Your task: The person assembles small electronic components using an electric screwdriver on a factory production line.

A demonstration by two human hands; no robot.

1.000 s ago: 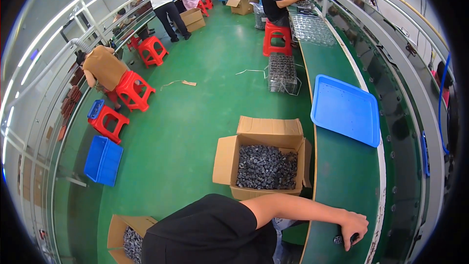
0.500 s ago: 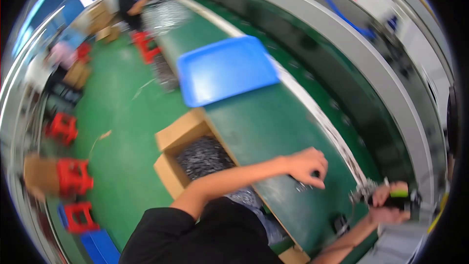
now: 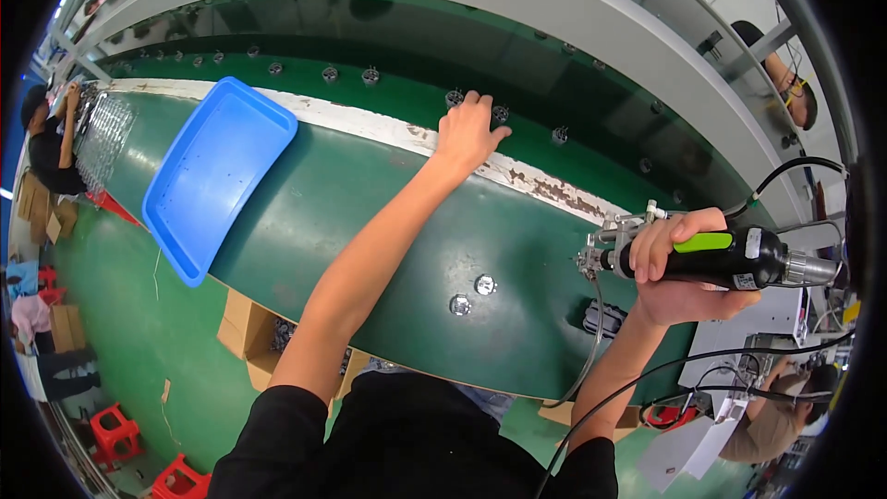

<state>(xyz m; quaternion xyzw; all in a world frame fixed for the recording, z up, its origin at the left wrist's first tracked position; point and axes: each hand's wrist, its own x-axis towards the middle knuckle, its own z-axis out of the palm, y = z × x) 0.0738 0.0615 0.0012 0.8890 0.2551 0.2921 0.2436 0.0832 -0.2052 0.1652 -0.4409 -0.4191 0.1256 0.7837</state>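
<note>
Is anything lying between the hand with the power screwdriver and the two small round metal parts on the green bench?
Nothing visible. Bare green bench lies between the power screwdriver in the right hand and the two round parts.

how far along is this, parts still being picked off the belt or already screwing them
Done: two round metal parts lie on the green bench near the person. In hand: the left hand reaches to small parts on the conveyor belt, while the right hand holds the electric screwdriver off the bench. Left: many parts along the belt.
</note>
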